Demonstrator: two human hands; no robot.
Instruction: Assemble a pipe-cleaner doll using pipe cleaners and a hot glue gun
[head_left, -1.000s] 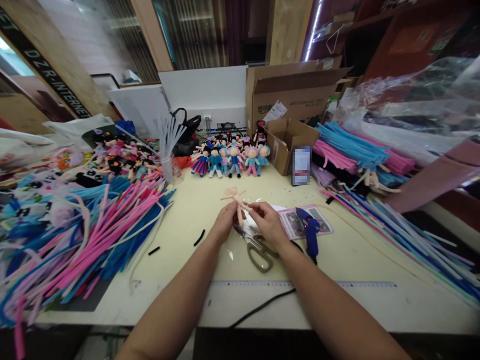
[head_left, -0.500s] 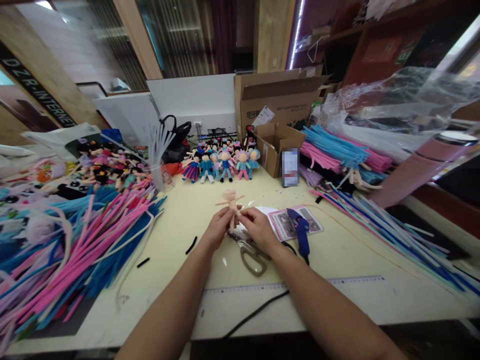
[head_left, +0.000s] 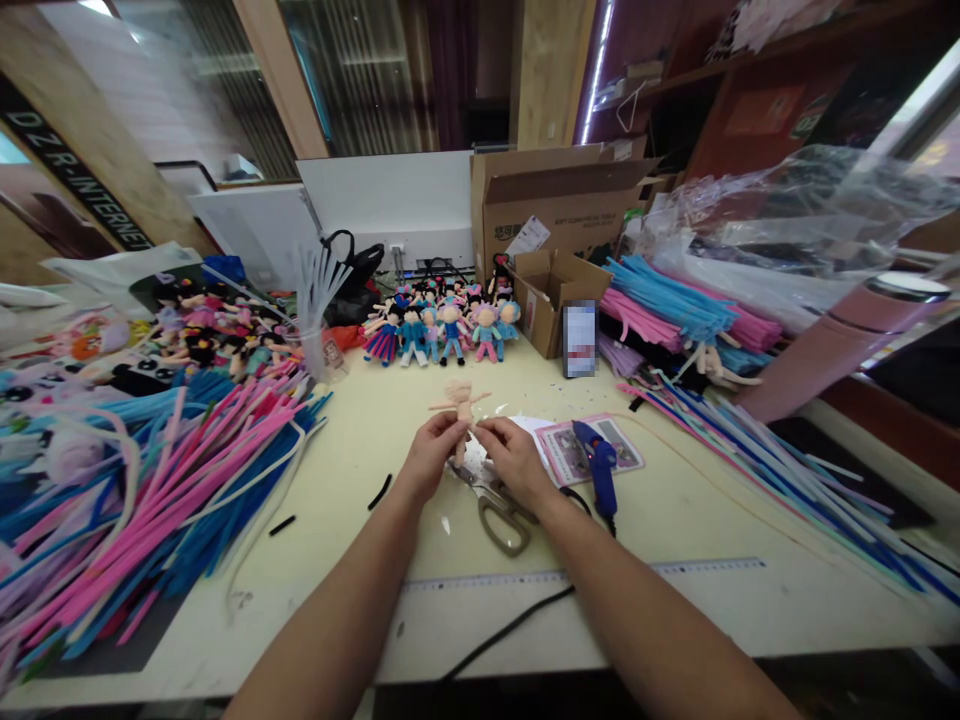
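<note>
Head view: pale doll (head_left: 462, 396), mid-frame.
Left hand (head_left: 435, 452): pinched on its lower body.
Right hand (head_left: 519, 462): pinching a leg, near left.
Scissors (head_left: 501, 532): just below, lower centre.

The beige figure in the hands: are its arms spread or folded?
Spread: the beige figure has both arms out sideways, higher in view than the left hand and right hand.

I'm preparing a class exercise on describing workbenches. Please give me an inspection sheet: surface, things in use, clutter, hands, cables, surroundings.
Surface: pale yellow tabletop, partly covered.
Things in use: beige figure in hand; scissors and blue glue gun nearby.
Clutter: coloured fuzzy stems piled left; short black pieces.
Hands: left hand pinches the figure; right hand at its lower part, grip unclear.
Cables: black cable runs to the near edge.
Surroundings: dolls and cardboard boxes behind.
</note>
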